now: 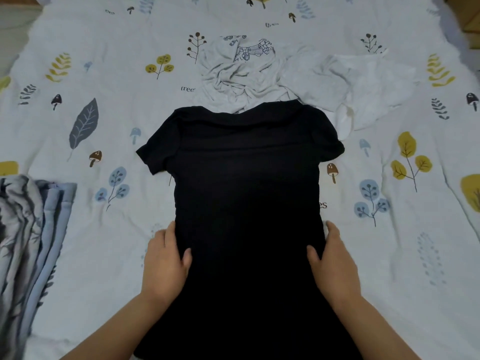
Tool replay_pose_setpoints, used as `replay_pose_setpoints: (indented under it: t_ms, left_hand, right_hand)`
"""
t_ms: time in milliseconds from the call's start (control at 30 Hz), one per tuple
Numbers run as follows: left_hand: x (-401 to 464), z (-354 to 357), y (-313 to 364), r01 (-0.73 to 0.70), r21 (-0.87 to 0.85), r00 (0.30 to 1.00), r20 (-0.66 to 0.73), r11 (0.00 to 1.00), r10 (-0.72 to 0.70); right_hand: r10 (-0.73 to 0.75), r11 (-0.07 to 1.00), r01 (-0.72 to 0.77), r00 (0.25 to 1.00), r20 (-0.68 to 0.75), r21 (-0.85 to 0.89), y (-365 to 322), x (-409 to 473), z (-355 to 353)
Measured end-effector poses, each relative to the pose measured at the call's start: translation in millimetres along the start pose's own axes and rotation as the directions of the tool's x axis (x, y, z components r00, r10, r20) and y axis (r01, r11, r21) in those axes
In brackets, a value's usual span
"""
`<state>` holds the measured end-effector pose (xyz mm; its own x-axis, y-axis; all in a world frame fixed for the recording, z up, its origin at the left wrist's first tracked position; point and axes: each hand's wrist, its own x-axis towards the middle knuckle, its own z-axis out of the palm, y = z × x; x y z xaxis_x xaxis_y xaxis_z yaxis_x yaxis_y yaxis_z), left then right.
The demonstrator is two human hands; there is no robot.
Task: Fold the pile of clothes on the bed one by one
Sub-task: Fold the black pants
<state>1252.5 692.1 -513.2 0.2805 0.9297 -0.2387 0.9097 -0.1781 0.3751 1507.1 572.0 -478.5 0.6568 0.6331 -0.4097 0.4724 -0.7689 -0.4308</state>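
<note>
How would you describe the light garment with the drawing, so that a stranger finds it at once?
Start at the black T-shirt spread mid-bed. Just beyond its collar lies a crumpled pale grey shirt. Unlike the plain white garment on its right, it bears a black line drawing.

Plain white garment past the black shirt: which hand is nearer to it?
Right. The right hand rests on the black shirt's right edge, below the plain white garment on the same side. The left hand rests on the opposite edge, farther across.
</note>
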Motion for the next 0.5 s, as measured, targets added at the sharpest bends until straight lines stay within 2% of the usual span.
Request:
replay_pose_setpoints:
  t_ms: [133, 267, 400, 500]
  left_hand:
    - [-34, -8, 2, 0.159, -0.21, 0.982, 0.137, 0.965, -0.132]
    - [-60, -17, -7, 0.29, -0.285, 0.941, 0.259, 0.914, -0.218]
    - [-82, -30, -22, 0.324, -0.355, 0.941, 0.214, 0.877, -0.262]
    - [-98, -29, -29, 0.432, -0.39, 0.883, 0.365, 0.813, -0.294]
  right_hand:
    - [0.104, 0.994, -0.107, 0.984, 0.143, 0.015, 16, -34, 2]
    - [0.099, 0.992, -0.111, 0.979, 0.179, 0.06, 34, -52, -4]
    - [0.112, 0.978, -0.143, 0.974, 0.196, 0.15, 47, -66, -16]
    - [0.131, 0.975, -0.175, 0.951, 0.281, 0.137, 52, -78, -14]
